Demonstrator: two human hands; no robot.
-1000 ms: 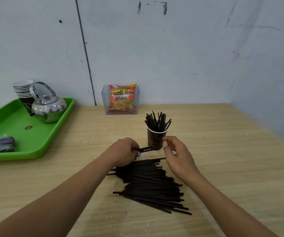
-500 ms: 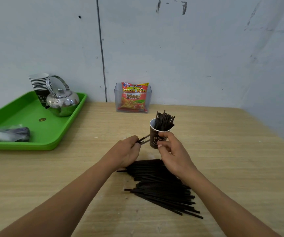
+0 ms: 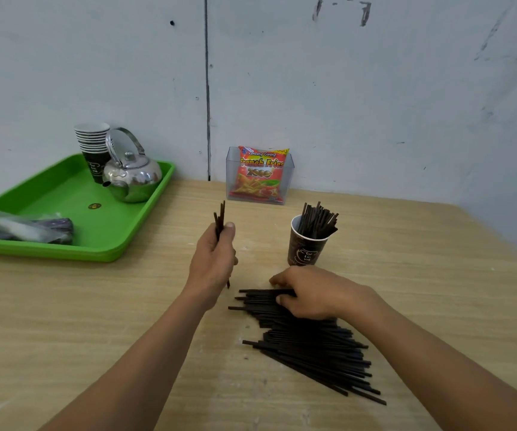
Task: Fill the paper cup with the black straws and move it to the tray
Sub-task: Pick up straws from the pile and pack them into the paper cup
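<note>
The left hand [image 3: 212, 262] is closed round a small bundle of black straws [image 3: 220, 214], held upright. The right hand [image 3: 313, 295] lies on the far end of the pile [image 3: 313, 346], fingers curled over its top straws and pinching a few.

The paper cup [image 3: 305, 244] stands on the desk [image 3: 406, 275] just beyond the right hand and to the right of the left hand. It is part full, its straws leaning to the right.

The step looks to be gathering another batch. It would go best with the ends squared against the desk, a thin bundle, and one hand steadying the cup on loading, since the cup looks light and could tip.

The tray [image 3: 49, 251] lies well off to the left of the left hand. Beyond both hands, the snack bag [image 3: 258, 175] reads "Kentang Goreng", "French Fries" and "2000". The cup's print is too small to read.
</note>
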